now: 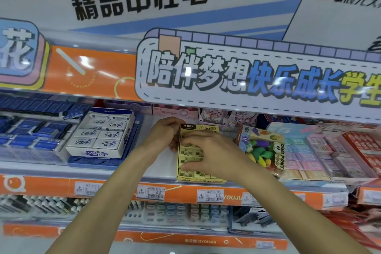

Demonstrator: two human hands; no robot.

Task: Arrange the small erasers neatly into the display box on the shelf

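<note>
A yellow display box (201, 180) marked 2B stands on the white shelf, filled with rows of small yellow erasers (186, 153) that carry a rabbit drawing. My left hand (165, 132) grips the box's upper left corner. Spread flat, my right hand (210, 151) rests on the erasers in the box's middle and right side, fingers pressing on them. The erasers under that hand are hidden.
To the left stands a white eraser box (103, 134) on a blue tray, then blue boxes (31, 130). A box of colourful fruit erasers (263, 148) leans at the right, then pastel boxes (309, 156). An orange price rail (165, 192) runs below. A sign overhangs the shelf.
</note>
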